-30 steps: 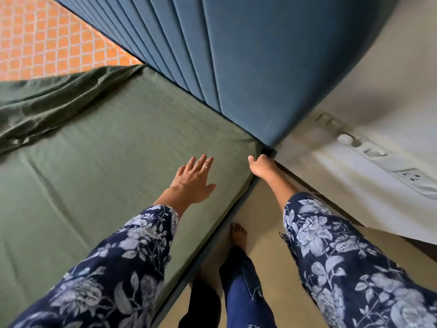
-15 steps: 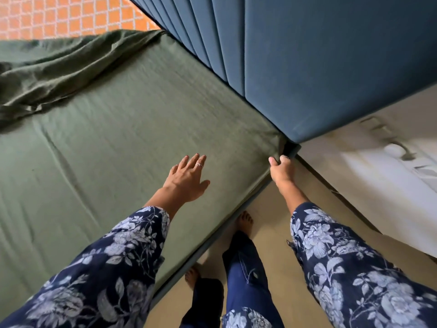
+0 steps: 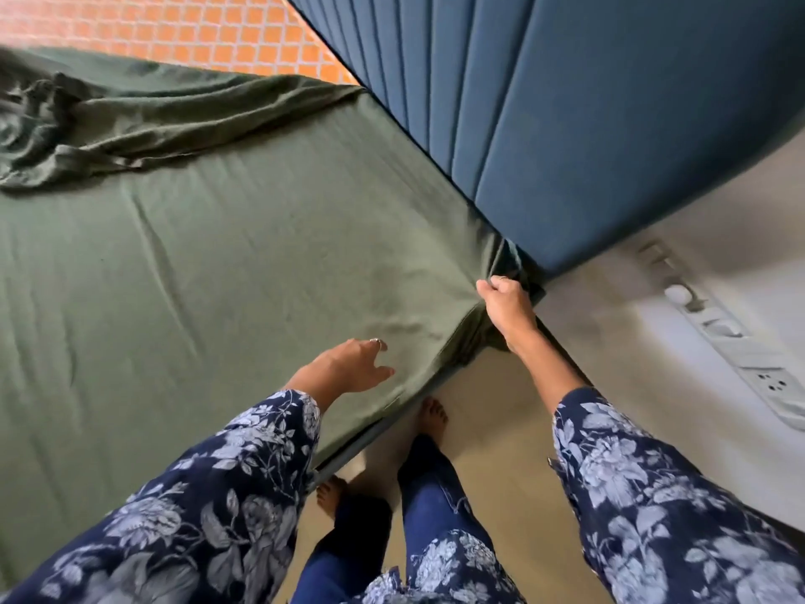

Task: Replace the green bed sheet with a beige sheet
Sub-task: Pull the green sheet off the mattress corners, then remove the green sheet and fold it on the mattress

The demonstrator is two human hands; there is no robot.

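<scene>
R hand (image 3: 507,305) has its fingers curled round a bunched fold of the green bed sheet (image 3: 244,255) right at the bed's near corner, where mattress meets the blue padded headboard (image 3: 610,124). Cloth puckers into tight pleats under that grip and runs up into the gap by the headboard, so the corner looks part-lifted, not free yet. L hand (image 3: 348,364) is relaxed w/ fingers spread, low over the sheet just inside the bed edge; can't tell if it touches or only hovers. It holds nothing. A ring shows on one finger.

Sheet itself: covers the whole mattress, mostly flat w/ long shallow creases, and at the far side it's already rumpled back in a loose heap (image 3: 87,124). So probably two corners or so undone, this one in hand.

Handling, as a judgement: thin woven cloth, light, fully limp, no shape of its own. Not slippery, not fragile, though a hard yank on a trapped corner could strain a seam. Best hold is the corner/hem where R hand is, fistful not fingertip pinch, pull up & away from the headboard, then gather toward the middle. L hand can pin or take the side edge near it.

No beige sheet in view. Bare feet (image 3: 431,414) on the tan floor (image 3: 501,429) beside the bed; wall switch panel (image 3: 740,355) to the right.
</scene>
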